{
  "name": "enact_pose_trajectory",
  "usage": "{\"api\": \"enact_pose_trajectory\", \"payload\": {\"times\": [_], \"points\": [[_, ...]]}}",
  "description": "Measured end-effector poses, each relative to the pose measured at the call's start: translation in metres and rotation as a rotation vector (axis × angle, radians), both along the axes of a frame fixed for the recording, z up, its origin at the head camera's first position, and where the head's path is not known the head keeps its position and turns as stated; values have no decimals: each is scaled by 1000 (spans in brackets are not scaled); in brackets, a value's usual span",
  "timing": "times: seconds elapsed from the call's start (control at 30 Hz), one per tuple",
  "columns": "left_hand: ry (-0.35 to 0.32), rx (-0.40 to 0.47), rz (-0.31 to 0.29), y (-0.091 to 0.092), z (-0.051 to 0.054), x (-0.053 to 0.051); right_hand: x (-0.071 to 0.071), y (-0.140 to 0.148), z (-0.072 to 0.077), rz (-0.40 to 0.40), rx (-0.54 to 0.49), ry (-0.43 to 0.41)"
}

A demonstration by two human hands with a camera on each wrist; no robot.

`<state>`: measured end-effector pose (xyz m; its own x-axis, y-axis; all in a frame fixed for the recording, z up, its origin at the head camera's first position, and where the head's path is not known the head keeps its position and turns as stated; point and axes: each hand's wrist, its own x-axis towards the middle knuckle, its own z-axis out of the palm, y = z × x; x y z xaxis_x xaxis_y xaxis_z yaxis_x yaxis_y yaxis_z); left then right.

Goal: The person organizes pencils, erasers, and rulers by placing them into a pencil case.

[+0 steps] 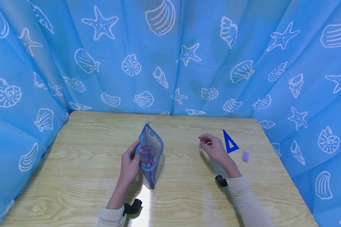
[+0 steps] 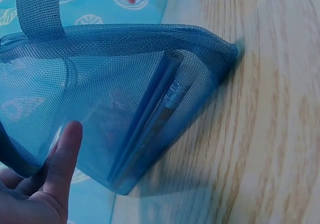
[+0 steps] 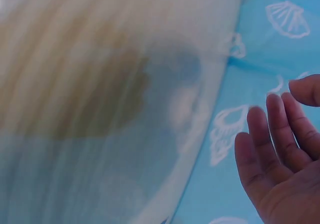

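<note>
My left hand [image 1: 129, 164] grips the left rim of a blue mesh zip pouch [image 1: 150, 172], thumb outside. The pouch is held upright with its mouth gaping. Through the mesh in the left wrist view, long slender pencil-like items [image 2: 145, 121] lean inside; their exact kind is blurred by the netting. Pink and red things [image 1: 150, 154] also show within the pouch. My right hand [image 1: 214, 149] hovers over the table to the right of the pouch, fingers loosely bent and holding nothing. Nearest to it is a blue set square [image 1: 226, 142] lying flat.
A small purple block [image 1: 245, 156], perhaps an eraser, lies right of the set square. The wooden table [image 1: 82, 157] is bordered at the back and sides by a blue curtain [image 1: 164, 56] with white shell prints.
</note>
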<state>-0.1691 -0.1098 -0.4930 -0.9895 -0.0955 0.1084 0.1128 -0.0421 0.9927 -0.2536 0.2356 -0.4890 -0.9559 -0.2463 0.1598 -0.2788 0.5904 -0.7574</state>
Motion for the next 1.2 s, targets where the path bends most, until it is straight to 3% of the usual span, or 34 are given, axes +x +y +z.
{"api": "enact_pose_trajectory", "payload": {"times": [0.3, 0.4, 0.6, 0.87, 1.2], "points": [[3, 1, 4, -3, 1, 1, -13, 56, -7, -163, 39, 78], [7, 2, 2, -4, 2, 1, -19, 72, -5, -224, 70, 67], [5, 0, 4, -4, 2, 0, -32, 92, -4, -319, 170, -77], [0, -3, -8, -3, 1, 2, -37, 99, -4, -357, 413, -286], [-6, 7, 3, -1, -1, 3, -44, 100, -4, -362, 463, -364]]}}
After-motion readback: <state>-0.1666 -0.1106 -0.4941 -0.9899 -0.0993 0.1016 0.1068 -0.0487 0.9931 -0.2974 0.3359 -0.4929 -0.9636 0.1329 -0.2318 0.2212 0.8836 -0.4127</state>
